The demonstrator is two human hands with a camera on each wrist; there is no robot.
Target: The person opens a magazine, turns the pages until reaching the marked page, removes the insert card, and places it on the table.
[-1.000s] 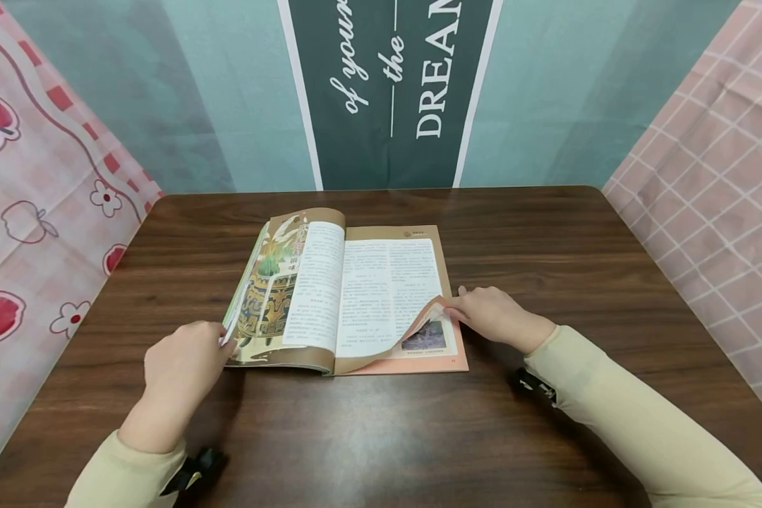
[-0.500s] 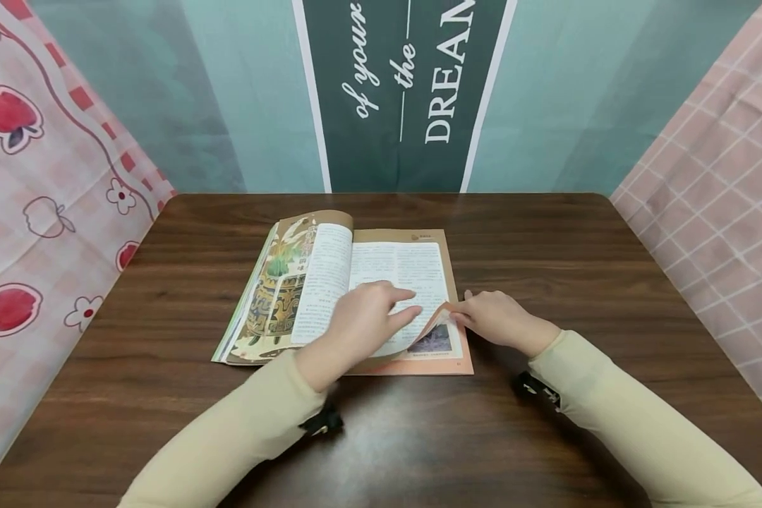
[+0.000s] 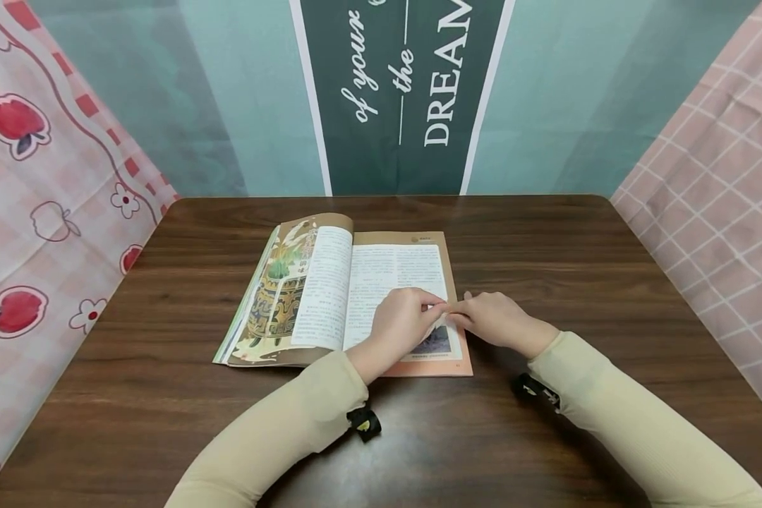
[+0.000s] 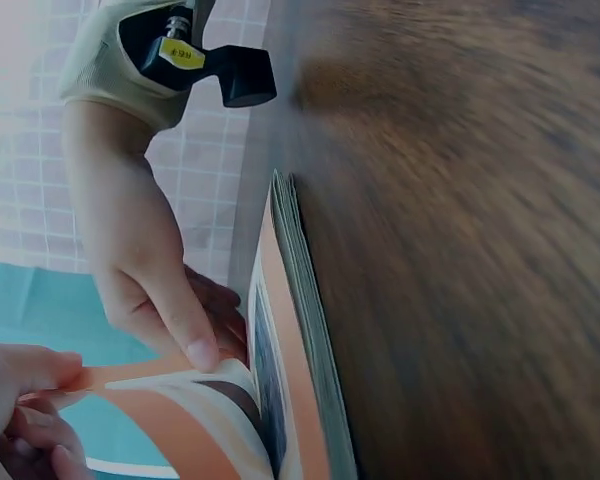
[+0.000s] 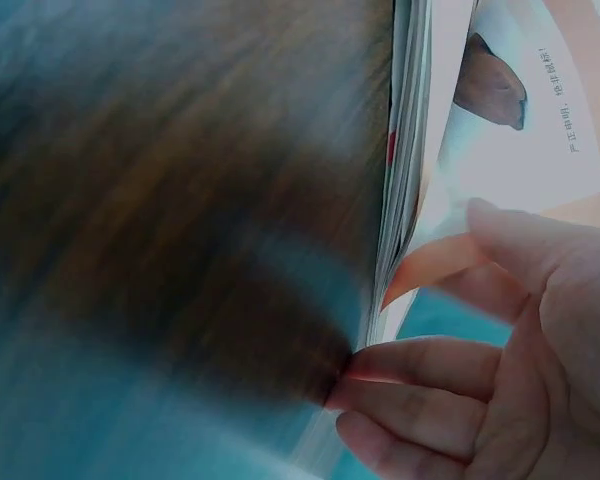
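An open magazine [image 3: 381, 264] lies on the wooden table, with a bronze vessel picture [image 3: 276, 307] on its left page. The lower outer corner of a right-hand page is lifted, and this page [image 4: 165, 420] shows an orange border in the left wrist view. My right hand [image 3: 498, 321] pinches the page's edge between thumb and forefinger; its other fingers are beside the magazine's stacked edge in the right wrist view. Reaching across the magazine, my left hand [image 3: 400, 321] pinches the same page close to the right fingertips. It hides part of the text and a photo.
The dark wooden table [image 3: 533, 247] surrounds the magazine. A teal banner curtain [image 3: 394, 99] hangs behind it. Patterned pink cloths hang at the left [image 3: 57, 176] and right [image 3: 717, 176]. Each wrist carries a black camera mount [image 3: 365, 422].
My left hand has let go of the magazine's left edge, crossed rightward over the pages and taken hold of the lifted page. My right hand has kept its pinch on that page.
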